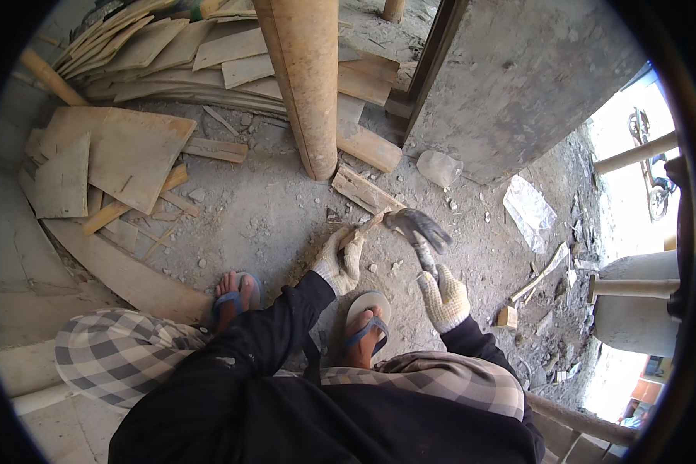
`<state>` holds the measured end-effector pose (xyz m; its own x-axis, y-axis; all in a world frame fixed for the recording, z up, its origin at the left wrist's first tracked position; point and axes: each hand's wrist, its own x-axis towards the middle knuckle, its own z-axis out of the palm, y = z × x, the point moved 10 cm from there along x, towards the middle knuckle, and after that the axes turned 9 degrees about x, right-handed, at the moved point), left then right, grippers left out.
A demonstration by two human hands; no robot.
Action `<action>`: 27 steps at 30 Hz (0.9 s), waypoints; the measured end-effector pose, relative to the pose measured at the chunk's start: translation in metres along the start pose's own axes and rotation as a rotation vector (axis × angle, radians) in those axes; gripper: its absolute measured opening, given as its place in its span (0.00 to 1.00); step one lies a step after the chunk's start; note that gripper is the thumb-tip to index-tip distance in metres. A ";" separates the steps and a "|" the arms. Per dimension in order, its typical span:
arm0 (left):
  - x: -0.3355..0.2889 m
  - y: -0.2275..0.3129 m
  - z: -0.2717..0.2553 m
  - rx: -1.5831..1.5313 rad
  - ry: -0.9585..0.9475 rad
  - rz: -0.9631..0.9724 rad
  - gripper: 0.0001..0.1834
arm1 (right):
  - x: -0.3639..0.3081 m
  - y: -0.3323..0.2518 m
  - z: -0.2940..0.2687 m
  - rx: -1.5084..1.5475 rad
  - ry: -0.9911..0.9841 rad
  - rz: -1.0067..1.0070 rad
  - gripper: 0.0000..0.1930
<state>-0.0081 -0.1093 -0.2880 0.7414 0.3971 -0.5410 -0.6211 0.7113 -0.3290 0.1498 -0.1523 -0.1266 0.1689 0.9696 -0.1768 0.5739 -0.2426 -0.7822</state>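
My right hand (443, 298), in a cream knitted glove, grips a claw hammer (422, 246) by its handle. The dark hammer head is beside the end of a thin wooden strip (370, 225); whether they touch I cannot tell. My left hand (340, 261), gloved alike, is closed around the strip's lower end and holds it at a slant. Just beyond, a short wooden block (363, 190) lies on the dusty ground, close to the strip's upper end. No nail can be made out.
A round wooden post (305, 85) stands straight ahead. Plywood pieces (120, 151) lie at the left, with a larger stack (170, 58) behind. A concrete wall (518, 85) rises at the right. Clear plastic (528, 210), a plastic cup (439, 168) and rubble lie on the ground.
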 end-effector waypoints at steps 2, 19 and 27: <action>-0.001 0.005 0.000 0.031 -0.032 0.026 0.20 | 0.001 0.005 0.021 -0.046 -0.121 0.047 0.17; -0.101 0.163 0.009 -0.140 0.241 0.713 0.20 | -0.048 0.205 0.049 0.168 0.334 0.523 0.23; -0.129 0.236 0.275 1.224 0.267 0.787 0.62 | -0.033 0.236 0.073 0.227 0.317 0.447 0.22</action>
<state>-0.1804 0.1668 -0.0833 0.1711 0.8844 -0.4343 -0.1351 0.4577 0.8788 0.2213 -0.2394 -0.3491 0.6061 0.7097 -0.3591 0.2119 -0.5793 -0.7871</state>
